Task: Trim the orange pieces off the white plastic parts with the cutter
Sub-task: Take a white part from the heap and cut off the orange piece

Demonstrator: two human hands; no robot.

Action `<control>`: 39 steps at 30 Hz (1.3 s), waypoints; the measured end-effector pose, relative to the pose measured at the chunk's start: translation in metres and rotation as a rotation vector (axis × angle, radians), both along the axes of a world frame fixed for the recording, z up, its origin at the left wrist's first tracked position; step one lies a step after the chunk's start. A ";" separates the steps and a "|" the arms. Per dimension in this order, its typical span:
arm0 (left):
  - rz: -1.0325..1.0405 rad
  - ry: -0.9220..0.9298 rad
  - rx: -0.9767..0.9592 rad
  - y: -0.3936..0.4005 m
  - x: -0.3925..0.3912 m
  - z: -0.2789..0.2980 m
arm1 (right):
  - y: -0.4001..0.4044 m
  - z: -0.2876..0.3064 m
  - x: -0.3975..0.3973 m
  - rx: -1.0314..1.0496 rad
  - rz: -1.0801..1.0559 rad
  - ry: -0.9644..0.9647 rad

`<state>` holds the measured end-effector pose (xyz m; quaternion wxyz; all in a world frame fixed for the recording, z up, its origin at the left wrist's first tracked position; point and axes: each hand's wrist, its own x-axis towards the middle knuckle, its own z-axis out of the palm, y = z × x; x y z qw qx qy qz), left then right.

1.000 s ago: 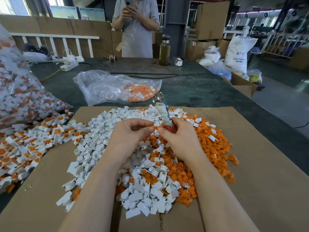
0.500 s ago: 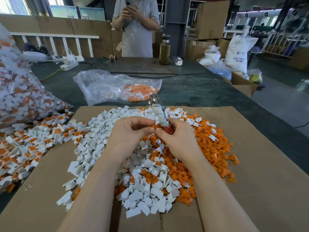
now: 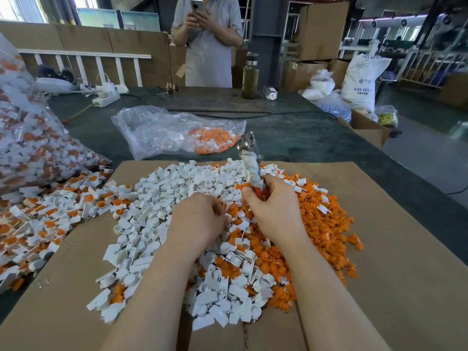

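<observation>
Beyond both hands — right hand (image 3: pixel 272 211) gripping cutter (image 3: pixel 250 160), left hand (image 3: pixel 200 219) unclear — sack (image 3: pixel 361 79) reads "ABS RESIN".

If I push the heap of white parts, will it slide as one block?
Probably not: the heap of white parts lies loose on the cardboard, so pieces would likely scatter. They look small and hollow, therefore probably light.
</observation>
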<state>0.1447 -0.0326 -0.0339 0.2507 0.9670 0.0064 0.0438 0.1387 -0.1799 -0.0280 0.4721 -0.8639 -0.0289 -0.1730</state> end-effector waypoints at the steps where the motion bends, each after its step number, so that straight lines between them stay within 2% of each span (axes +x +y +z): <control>1: -0.005 0.001 -0.003 0.000 0.000 0.000 | 0.000 0.000 0.000 -0.011 -0.004 -0.002; 4: -0.012 0.029 -0.058 0.001 -0.001 0.001 | 0.000 0.000 0.000 -0.031 -0.017 0.002; 7: 0.006 0.032 -0.202 0.002 -0.002 0.002 | 0.000 0.000 0.000 -0.042 -0.017 -0.002; 10: 0.060 -0.005 -0.459 0.003 -0.004 0.007 | 0.000 0.001 0.000 -0.044 -0.016 -0.009; 14: 0.111 0.032 -0.968 0.004 -0.005 0.014 | 0.000 0.002 -0.001 -0.055 -0.013 -0.028; 18: 0.095 0.036 -1.177 0.003 -0.006 0.016 | 0.000 0.002 -0.003 -0.094 -0.010 -0.054; 26: 0.064 -0.029 -1.186 -0.003 -0.009 0.017 | 0.002 -0.002 -0.001 -0.210 -0.075 -0.099; 39: 0.026 -0.158 -0.884 -0.011 -0.017 0.023 | 0.007 0.000 -0.004 -0.168 -0.096 -0.102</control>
